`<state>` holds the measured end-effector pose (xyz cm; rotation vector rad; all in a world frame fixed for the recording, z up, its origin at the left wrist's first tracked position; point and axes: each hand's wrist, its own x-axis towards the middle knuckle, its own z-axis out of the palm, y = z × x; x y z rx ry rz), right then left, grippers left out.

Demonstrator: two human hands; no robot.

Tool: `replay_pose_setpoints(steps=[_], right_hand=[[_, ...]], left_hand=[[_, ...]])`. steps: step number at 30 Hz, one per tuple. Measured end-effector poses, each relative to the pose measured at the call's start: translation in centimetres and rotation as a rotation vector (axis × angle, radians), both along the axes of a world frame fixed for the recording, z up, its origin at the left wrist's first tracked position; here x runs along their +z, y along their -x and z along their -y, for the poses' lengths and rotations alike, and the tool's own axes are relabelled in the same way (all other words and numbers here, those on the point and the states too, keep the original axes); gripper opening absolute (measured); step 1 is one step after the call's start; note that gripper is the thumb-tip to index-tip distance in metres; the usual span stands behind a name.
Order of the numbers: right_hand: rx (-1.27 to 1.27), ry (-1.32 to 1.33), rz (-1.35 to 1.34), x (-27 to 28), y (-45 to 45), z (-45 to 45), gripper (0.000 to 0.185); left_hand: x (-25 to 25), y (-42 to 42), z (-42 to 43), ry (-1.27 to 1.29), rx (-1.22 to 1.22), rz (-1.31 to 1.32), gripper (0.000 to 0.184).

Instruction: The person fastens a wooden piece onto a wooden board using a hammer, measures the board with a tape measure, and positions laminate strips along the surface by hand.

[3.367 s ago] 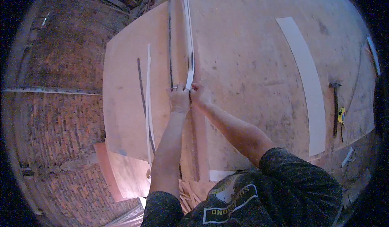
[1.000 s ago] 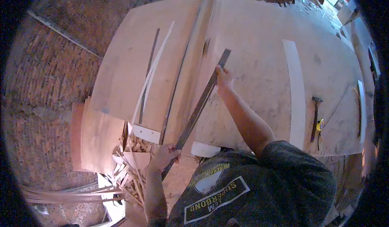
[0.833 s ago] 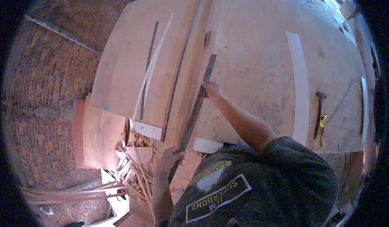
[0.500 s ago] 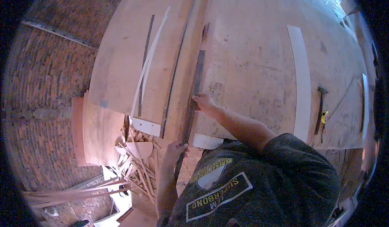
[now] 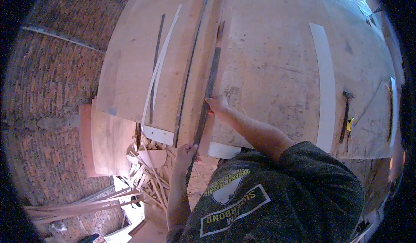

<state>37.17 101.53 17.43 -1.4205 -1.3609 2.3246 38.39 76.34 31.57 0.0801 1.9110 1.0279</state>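
A long, narrow dark strip [image 5: 209, 80] lies lengthwise along a raised wooden board [image 5: 190, 95] on the big worktable. My right hand [image 5: 218, 106] grips it partway along, fingers closed over its edge. Nearer my body, my left hand [image 5: 186, 152] is closed round the strip close to the table's front edge. The strip's near end reaches past the edge toward my shirt. To the left lie thin pale strips [image 5: 161, 63] crossing another thin dark strip [image 5: 159, 39].
To the right are a wide white strip [image 5: 323, 82], a hammer [image 5: 346, 113] and a yellow tape measure [image 5: 350, 123]. Wood offcuts [image 5: 149, 173] are heaped below the front edge at left. Panels [image 5: 108, 143] stand beside the table, near a brick surface [image 5: 47, 91].
The dark strip has slid slightly forward, away from my body, with both hands still on it. My left hand has moved forward a little; the view has shifted slightly.
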Motion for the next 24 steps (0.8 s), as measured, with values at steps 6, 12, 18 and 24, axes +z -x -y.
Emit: replay_pose_setpoints(steps=[6,12,18,24], right_hand=[[-0.079,-0.033,0.070,3.0,0.3,-1.3,0.024],[0.117,-0.243,0.131,1.2,1.6,-3.9,0.021],[-0.050,-0.039,0.044,1.7,2.4,-5.4,0.021],[-0.013,-0.044,0.117,2.3,3.2,-8.0,0.022]], left_hand=[[0.9,0.7,-1.6,-0.013,-0.026,-0.021,0.028],[0.8,1.4,-3.1,-0.036,-0.092,-0.142,0.027],[1.6,2.0,-5.7,-0.035,-0.017,-0.077,0.029],[2.6,3.2,-8.6,0.058,-0.112,-0.152,0.029]])
